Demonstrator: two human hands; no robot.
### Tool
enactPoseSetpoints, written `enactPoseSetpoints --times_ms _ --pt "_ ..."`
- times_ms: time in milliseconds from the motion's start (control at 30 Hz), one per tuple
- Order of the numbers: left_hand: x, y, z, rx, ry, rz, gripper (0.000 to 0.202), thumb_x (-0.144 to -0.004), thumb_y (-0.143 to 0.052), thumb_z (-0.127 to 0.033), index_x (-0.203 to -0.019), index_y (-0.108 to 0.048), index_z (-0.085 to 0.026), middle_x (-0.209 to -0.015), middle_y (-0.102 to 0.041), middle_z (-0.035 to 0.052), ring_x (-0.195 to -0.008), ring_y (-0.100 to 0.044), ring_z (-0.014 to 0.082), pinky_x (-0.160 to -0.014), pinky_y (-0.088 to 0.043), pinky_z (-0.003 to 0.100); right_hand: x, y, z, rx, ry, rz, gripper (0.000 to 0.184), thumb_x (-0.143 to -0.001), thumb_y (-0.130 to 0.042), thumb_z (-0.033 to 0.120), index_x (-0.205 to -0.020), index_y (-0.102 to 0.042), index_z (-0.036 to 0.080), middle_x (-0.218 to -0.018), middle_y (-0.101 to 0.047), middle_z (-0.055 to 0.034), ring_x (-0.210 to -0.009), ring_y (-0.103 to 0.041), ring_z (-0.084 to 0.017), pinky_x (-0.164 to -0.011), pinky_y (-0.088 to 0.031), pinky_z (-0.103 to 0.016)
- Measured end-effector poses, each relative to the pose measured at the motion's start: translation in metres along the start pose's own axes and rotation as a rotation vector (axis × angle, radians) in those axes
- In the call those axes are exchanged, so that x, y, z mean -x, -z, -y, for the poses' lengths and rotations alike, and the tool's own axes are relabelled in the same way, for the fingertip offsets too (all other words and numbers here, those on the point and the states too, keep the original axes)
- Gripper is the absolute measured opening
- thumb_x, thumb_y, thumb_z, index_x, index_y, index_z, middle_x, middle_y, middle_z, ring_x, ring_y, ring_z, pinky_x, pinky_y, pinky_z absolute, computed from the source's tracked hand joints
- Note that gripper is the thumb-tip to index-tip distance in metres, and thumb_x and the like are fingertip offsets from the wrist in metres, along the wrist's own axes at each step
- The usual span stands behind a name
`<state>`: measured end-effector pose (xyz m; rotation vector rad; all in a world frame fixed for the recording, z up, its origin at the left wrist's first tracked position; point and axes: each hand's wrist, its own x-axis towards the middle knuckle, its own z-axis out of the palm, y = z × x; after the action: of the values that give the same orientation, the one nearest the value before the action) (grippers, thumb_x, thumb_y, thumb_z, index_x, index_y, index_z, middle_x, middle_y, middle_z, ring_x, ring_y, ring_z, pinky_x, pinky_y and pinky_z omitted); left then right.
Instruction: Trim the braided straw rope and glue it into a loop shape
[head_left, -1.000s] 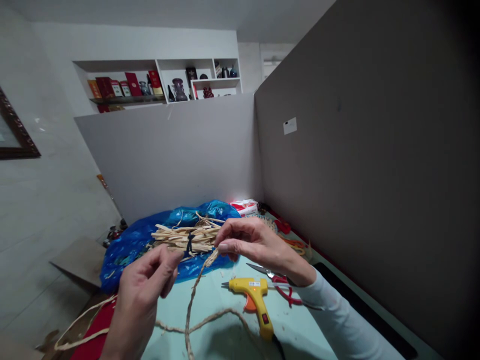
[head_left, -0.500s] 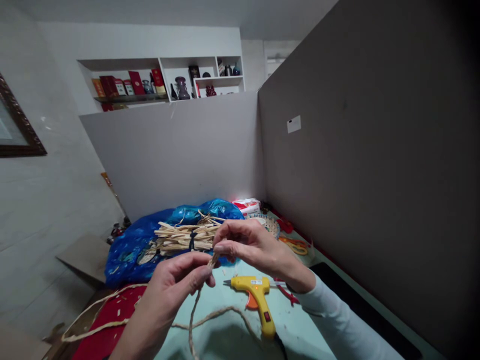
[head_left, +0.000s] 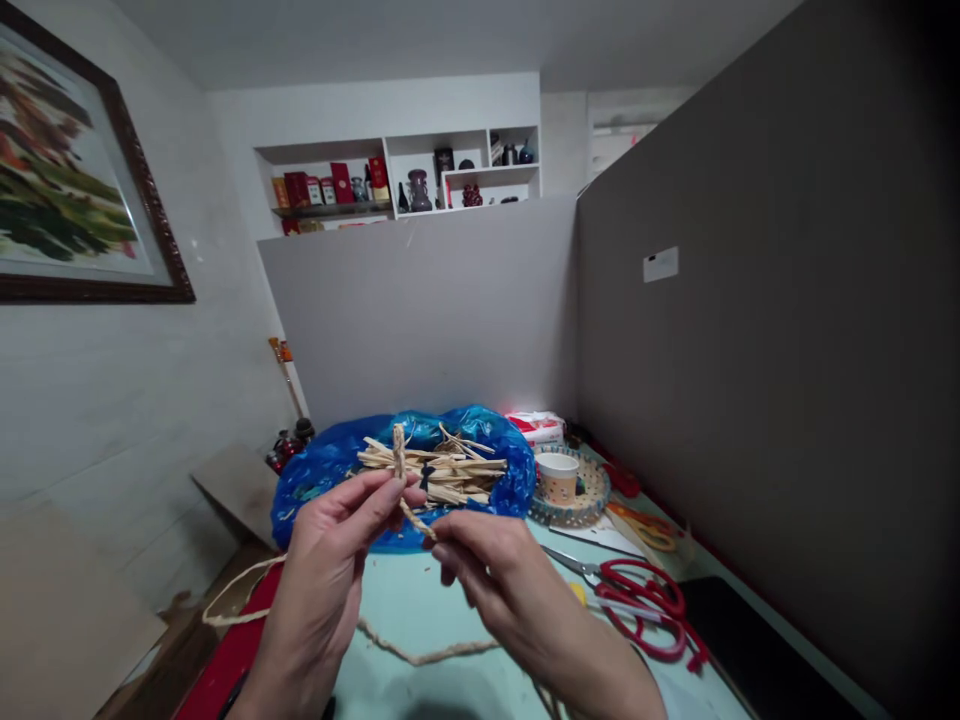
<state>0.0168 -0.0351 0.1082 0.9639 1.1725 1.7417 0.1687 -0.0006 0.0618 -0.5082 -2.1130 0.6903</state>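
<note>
My left hand [head_left: 330, 580] pinches the end of a twisted straw rope [head_left: 400, 470] between thumb and fingers; the short end sticks up above them. My right hand [head_left: 502, 585] is closed on the same rope just below and to the right. The rest of the rope [head_left: 420, 655] trails down onto the pale green table [head_left: 405, 610] and off to the left. Behind the hands, a bundle of straw strips [head_left: 442, 470] tied with a dark band lies on a blue plastic bag [head_left: 330, 470].
Red-handled scissors [head_left: 637, 600] lie right of my hands, near a paper cup [head_left: 559, 478] on a woven round mat [head_left: 592, 495]. A red-and-white packet [head_left: 536, 425] sits at the back. Grey partition boards [head_left: 750, 300] wall the table's back and right. Red cloth [head_left: 232, 655] hangs left.
The view swung left and up. Both hands shifted on the rope: the left now grips its tip higher, the right dropped below it. The yellow glue gun is hidden behind my right hand.
</note>
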Motion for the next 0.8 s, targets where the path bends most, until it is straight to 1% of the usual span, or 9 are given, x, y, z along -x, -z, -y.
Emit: enactPoseSetpoints --times_ms 67,167,233,300,400,533,600,700,800 --pt "0.001 -0.002 0.001 0.004 0.008 -0.009 0.017 -0.061 -0.086 -0.029 -0.072 -0.079 -0.018 -0.064 -0.079 0.0044 -0.066 -0.066 0.0124 -0.056 -0.047 0.015 -0.001 0.008 -0.001 0.148 0.051 -0.003 0.018 -0.097 -0.043 0.015 -0.090 -0.059 0.018 -0.081 -0.060 -0.0012 -0.071 -0.052 -0.012 -0.067 -0.042 -0.025" --pt "0.001 -0.004 0.003 0.012 0.018 -0.018 0.019 -0.061 -0.086 -0.027 -0.073 -0.079 -0.015 -0.063 -0.079 0.0056 -0.056 -0.063 0.0091 -0.053 -0.046 0.013 -0.001 0.019 0.001 0.291 0.063 0.114 0.024 -0.092 -0.043 0.004 -0.097 -0.060 0.019 -0.082 -0.059 -0.0012 -0.070 -0.051 -0.012 -0.065 -0.041 -0.025" --pt "0.001 -0.005 0.003 0.029 0.016 -0.029 0.021 -0.059 -0.087 -0.028 -0.073 -0.079 -0.014 -0.063 -0.079 0.0055 -0.056 -0.062 0.0089 -0.055 -0.048 0.014 -0.001 0.023 0.003 0.289 0.046 0.207 0.028 -0.087 -0.045 -0.001 -0.101 -0.058 0.019 -0.081 -0.061 0.0001 -0.068 -0.052 -0.012 -0.063 -0.040 -0.024" --pt "0.000 -0.004 0.003 0.053 -0.001 -0.054 0.024 -0.056 -0.088 -0.029 -0.073 -0.078 -0.014 -0.064 -0.078 0.0045 -0.060 -0.064 0.0100 -0.057 -0.049 0.014 -0.001 0.025 0.004 0.243 0.005 0.255 0.026 -0.087 -0.045 0.001 -0.104 -0.054 0.018 -0.081 -0.064 0.0000 -0.067 -0.055 -0.011 -0.061 -0.040 -0.023" --pt "-0.001 -0.003 0.000 0.087 -0.035 -0.120 0.026 -0.052 -0.090 -0.028 -0.072 -0.078 -0.015 -0.064 -0.077 0.0015 -0.060 -0.064 0.0102 -0.050 -0.047 0.013 -0.001 0.024 0.003 0.249 -0.054 0.238 0.016 -0.092 -0.042 0.007 -0.104 -0.048 0.017 -0.080 -0.065 -0.0016 -0.066 -0.053 -0.013 -0.058 -0.038 -0.025" --pt "0.000 -0.003 -0.003 0.122 -0.064 -0.201 0.026 -0.051 -0.090 -0.027 -0.072 -0.077 -0.017 -0.068 -0.078 -0.0001 -0.056 -0.062 0.0101 -0.040 -0.042 0.014 0.001 0.021 0.002 0.412 -0.041 0.181 0.013 -0.094 -0.042 0.011 -0.102 -0.048 0.020 -0.085 -0.060 -0.0018 -0.068 -0.049 -0.014 -0.060 -0.035 -0.028" --pt "0.001 -0.004 -0.003 0.133 -0.075 -0.213 0.026 -0.051 -0.089 -0.027 -0.071 -0.076 -0.018 -0.068 -0.078 0.0002 -0.057 -0.063 0.0110 -0.039 -0.041 0.014 0.002 0.021 0.004 0.472 -0.026 0.199 0.016 -0.094 -0.042 0.008 -0.097 -0.051 0.021 -0.090 -0.060 -0.0017 -0.070 -0.049 -0.013 -0.062 -0.035 -0.028" --pt "0.003 -0.004 -0.002 0.141 -0.085 -0.203 0.023 -0.053 -0.088 -0.025 -0.071 -0.077 -0.017 -0.066 -0.077 0.0001 -0.059 -0.062 0.0105 -0.041 -0.043 0.013 0.002 0.023 0.008 0.499 0.002 0.260 0.022 -0.091 -0.043 0.002 -0.088 -0.054 0.020 -0.083 -0.058 0.0010 -0.065 -0.046 -0.011 -0.059 -0.033 -0.027" --pt "0.004 -0.003 -0.001 0.147 -0.084 -0.172 0.022 -0.055 -0.088 -0.023 -0.073 -0.077 -0.015 -0.064 -0.076 -0.0001 -0.056 -0.060 0.0086 -0.045 -0.046 0.013 0.001 0.027 0.011 0.492 0.051 0.225 0.024 -0.090 -0.044 0.001 -0.089 -0.059 0.020 -0.084 -0.058 0.0009 -0.071 -0.048 -0.012 -0.061 -0.033 -0.027"
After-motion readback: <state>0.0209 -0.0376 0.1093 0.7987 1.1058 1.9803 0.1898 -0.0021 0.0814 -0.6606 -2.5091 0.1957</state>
